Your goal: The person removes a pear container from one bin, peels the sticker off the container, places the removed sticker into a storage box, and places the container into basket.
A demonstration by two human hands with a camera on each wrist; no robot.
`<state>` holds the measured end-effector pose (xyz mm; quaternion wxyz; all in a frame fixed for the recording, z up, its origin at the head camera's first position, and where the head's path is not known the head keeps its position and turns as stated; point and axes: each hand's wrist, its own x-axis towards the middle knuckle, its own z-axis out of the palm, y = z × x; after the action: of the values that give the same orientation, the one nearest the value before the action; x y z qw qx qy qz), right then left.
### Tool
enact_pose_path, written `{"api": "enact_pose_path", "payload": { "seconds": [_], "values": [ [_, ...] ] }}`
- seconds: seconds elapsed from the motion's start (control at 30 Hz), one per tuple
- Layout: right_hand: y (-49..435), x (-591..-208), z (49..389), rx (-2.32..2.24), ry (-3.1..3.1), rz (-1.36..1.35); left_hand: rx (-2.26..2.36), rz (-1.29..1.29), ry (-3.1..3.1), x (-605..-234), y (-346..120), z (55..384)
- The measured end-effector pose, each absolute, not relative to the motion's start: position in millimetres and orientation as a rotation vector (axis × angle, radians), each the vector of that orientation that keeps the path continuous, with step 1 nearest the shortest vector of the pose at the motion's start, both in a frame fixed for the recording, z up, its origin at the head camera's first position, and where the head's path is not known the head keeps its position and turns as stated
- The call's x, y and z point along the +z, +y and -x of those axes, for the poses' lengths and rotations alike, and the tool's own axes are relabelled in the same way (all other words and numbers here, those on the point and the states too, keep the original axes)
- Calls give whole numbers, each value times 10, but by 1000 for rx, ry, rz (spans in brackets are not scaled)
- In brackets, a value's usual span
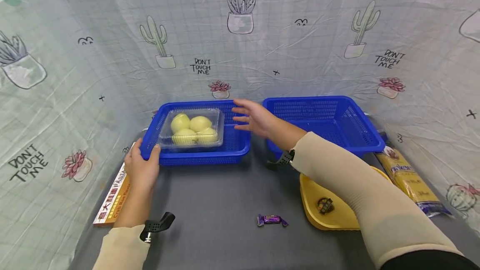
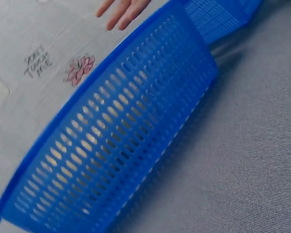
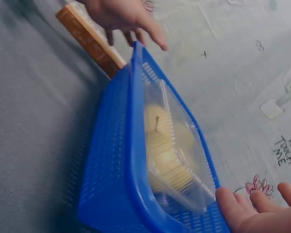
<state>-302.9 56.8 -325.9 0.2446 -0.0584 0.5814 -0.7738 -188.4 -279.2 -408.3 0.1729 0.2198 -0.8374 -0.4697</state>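
A blue plastic basket (image 1: 202,159) stands on the left at the back of the grey table. In it lies a clear lidded plastic box (image 1: 163,138) with several round pale-yellow fruits (image 1: 200,123) inside. My left hand (image 1: 142,168) is at the basket's front left corner, thumb stretched over the rim and fingers on the outer left side. Over the basket's right end, my right hand (image 1: 256,118) holds nothing, its fingers spread toward the fruit box. In the right wrist view the right fingertips (image 3: 223,196) show right at the far rim.
A second blue basket (image 1: 363,130) stands at the back right, with a yellow tray (image 1: 313,209) in front of it. A purple-wrapped candy (image 1: 271,220) lies mid-table. A pasta box (image 1: 112,201) lies at left, a yellow packet (image 1: 408,178) at right. A printed curtain (image 1: 292,45) hangs behind.
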Motion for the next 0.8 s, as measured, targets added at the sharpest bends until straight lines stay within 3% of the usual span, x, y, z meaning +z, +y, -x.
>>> {"api": "enact_pose_path", "payload": {
  "seconds": [0.27, 0.53, 0.8],
  "values": [
    [748, -3206, 2697, -1905, 1829, 400, -968, -313, -2619, -3855, -2583, 1812],
    [954, -3192, 2363, -1598, 2088, 610, -912, 18, -2735, -3634, -2431, 1706],
    [1214, -3278, 2114, -1147, 2458, 831, -827, 169, -2873, -3569, -2322, 1588]
  ]
}}
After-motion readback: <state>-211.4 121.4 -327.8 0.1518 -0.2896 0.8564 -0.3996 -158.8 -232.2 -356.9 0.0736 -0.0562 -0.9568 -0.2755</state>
